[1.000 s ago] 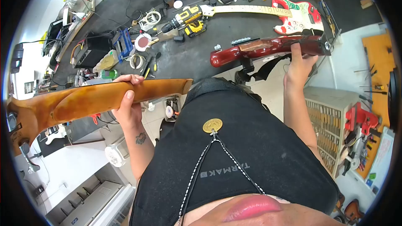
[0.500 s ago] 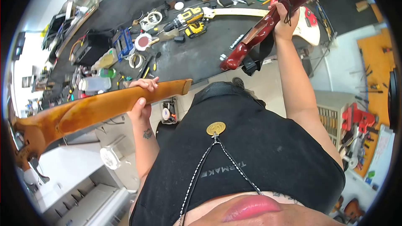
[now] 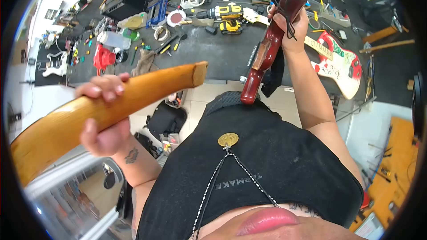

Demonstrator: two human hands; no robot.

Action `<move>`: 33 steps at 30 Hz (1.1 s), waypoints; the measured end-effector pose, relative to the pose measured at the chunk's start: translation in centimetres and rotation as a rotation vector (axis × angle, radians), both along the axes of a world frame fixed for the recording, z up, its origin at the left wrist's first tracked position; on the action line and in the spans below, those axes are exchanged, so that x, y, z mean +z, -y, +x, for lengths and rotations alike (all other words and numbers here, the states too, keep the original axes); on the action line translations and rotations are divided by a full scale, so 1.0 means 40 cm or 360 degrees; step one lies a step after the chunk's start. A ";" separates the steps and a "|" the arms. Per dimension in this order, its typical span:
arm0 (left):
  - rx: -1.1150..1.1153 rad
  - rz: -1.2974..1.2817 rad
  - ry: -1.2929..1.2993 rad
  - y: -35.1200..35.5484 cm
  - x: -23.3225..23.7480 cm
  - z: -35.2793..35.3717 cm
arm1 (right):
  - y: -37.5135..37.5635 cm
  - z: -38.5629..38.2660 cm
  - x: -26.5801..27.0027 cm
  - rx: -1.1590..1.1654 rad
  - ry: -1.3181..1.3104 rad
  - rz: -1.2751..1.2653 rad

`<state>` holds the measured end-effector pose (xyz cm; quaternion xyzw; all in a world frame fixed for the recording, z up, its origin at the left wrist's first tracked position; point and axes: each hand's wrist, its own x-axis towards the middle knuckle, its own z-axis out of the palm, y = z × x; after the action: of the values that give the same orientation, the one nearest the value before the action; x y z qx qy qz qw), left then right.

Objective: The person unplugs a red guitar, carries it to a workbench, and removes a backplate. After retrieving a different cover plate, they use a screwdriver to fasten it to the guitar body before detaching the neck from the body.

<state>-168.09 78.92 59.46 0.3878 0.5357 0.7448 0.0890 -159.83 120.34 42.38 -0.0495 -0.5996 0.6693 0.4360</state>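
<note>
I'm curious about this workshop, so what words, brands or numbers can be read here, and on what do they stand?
"TARMAK": on the black shirt, upside down in this view.
Gold round medallion: embossing too small to read.
Yellow-and-black cordless drill: markings too blurred to read.
Pale wooden guitar neck in the left hand, dark red guitar body in the right hand: no text visible.

Workbench (image 3: 213, 60) centre bare, drill (image 3: 221, 12) and tools (image 3: 165, 46) crowd far side, painted guitar (image 3: 340, 60) right, red body (image 3: 267, 49) across front
</note>
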 end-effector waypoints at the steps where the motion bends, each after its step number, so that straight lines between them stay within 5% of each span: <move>1: -0.0027 0.0003 -0.0042 -0.012 0.036 0.020 | -0.007 -0.002 -0.002 0.0043 0.0012 -0.0006; 10: -0.0522 -0.0062 -0.0207 -0.215 0.189 0.122 | -0.058 -0.010 -0.019 0.0362 -0.0127 0.0010; 23: -0.0161 0.0122 0.0107 -0.227 0.133 0.147 | -0.072 0.013 -0.037 0.0426 -0.0130 0.0125; 33: -0.0213 0.0167 0.0303 -0.218 0.170 0.090 | -0.096 0.007 -0.030 0.0404 0.0032 0.0130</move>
<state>-164.51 87.65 66.26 0.3543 0.4581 0.7977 0.1685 -159.56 124.18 41.20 0.0379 -0.6322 0.6935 0.3435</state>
